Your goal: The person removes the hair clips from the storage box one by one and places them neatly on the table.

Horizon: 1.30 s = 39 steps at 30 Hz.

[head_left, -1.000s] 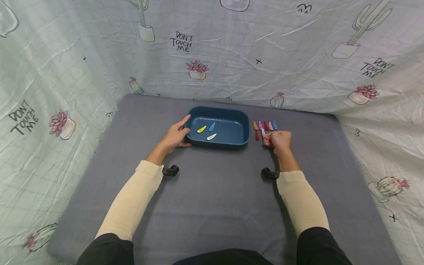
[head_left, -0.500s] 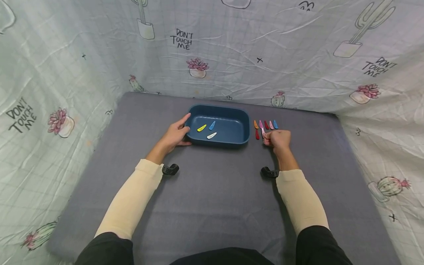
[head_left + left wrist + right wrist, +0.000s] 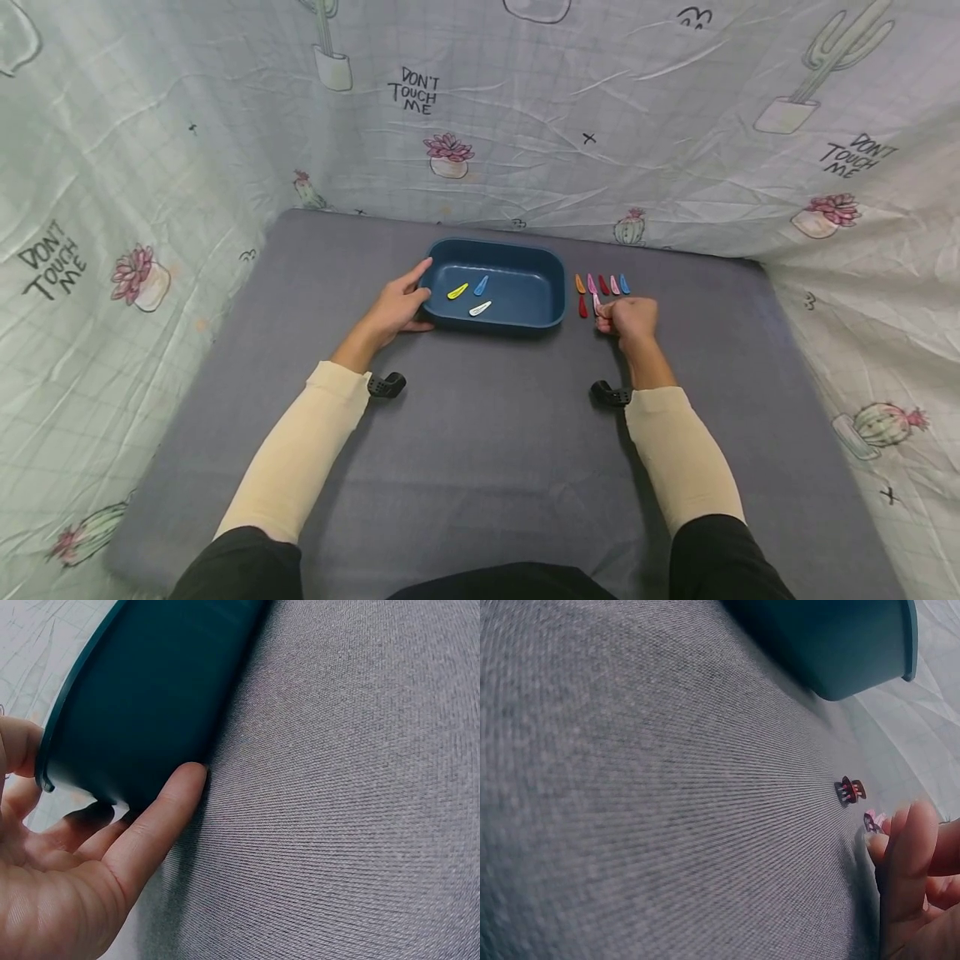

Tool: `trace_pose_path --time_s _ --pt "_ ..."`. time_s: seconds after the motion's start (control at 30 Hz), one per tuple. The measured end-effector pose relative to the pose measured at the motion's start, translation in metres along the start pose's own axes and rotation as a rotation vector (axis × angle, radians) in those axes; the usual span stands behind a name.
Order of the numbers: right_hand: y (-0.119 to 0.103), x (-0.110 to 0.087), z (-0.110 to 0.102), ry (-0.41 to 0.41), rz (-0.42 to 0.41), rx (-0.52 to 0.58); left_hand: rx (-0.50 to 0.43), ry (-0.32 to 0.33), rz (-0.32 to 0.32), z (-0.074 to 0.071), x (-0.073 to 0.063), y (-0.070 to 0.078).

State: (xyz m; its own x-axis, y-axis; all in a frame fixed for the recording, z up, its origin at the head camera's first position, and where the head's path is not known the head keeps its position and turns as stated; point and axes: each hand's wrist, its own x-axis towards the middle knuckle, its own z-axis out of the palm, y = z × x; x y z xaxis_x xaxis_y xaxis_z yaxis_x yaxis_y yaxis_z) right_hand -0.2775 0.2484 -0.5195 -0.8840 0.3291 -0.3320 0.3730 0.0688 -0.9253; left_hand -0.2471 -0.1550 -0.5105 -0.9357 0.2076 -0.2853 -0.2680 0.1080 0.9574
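My left hand grips the left end of a dark blue rectangular tray, with fingers at the rim and against the end wall. Inside the tray lie a yellow snap hair clip, a blue one and a white one. To the right of the tray, my right hand pinches the near end of a pink hair clip low over the table. A red hair clip lies just left of those fingertips. The right wrist view shows the pinched clip partly hidden by fingers.
Beyond my right hand runs a row of hair clips: orange, pink, dark red, light pink and blue. Grey cloth covers the table. A printed curtain rises along the table's far edge and sides.
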Motion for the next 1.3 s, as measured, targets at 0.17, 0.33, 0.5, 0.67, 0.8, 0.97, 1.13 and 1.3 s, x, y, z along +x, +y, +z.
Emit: trace_pose_path --time_s 0.17,0.33,0.5,0.67,0.8,0.97,1.13,1.3 --pt "0.0018 0.0001 -0.0001 0.007 -0.008 -0.008 0.008 0.001 0.005 0.0004 -0.0001 0.0005" --pt "0.0024 0.0004 -0.0007 0.005 -0.004 -0.019 0.01 0.001 0.003 0.0006 -0.0004 0.0015" --pt "0.0032 -0.0001 -0.0011 0.004 0.0 -0.029 0.007 -0.002 0.004 0.0 -0.0001 0.0009" --pt "0.0038 -0.0003 -0.0002 0.01 -0.002 -0.025 0.007 -0.003 -0.001 -0.0008 0.0006 0.0004" --pt "0.0034 -0.0004 -0.0001 0.012 -0.001 -0.027 0.006 -0.001 -0.002 -0.0008 0.0004 0.0005" --pt "0.0016 -0.0008 -0.0005 0.004 -0.006 -0.033 0.007 0.0 -0.001 -0.0006 0.0006 -0.0009" --pt "0.0016 -0.0002 -0.0003 0.004 0.005 -0.045 0.006 0.001 -0.008 -0.001 0.0018 -0.0025" --pt "0.002 0.0001 0.0009 0.017 0.004 -0.049 0.001 0.001 -0.003 -0.001 0.002 -0.0025"
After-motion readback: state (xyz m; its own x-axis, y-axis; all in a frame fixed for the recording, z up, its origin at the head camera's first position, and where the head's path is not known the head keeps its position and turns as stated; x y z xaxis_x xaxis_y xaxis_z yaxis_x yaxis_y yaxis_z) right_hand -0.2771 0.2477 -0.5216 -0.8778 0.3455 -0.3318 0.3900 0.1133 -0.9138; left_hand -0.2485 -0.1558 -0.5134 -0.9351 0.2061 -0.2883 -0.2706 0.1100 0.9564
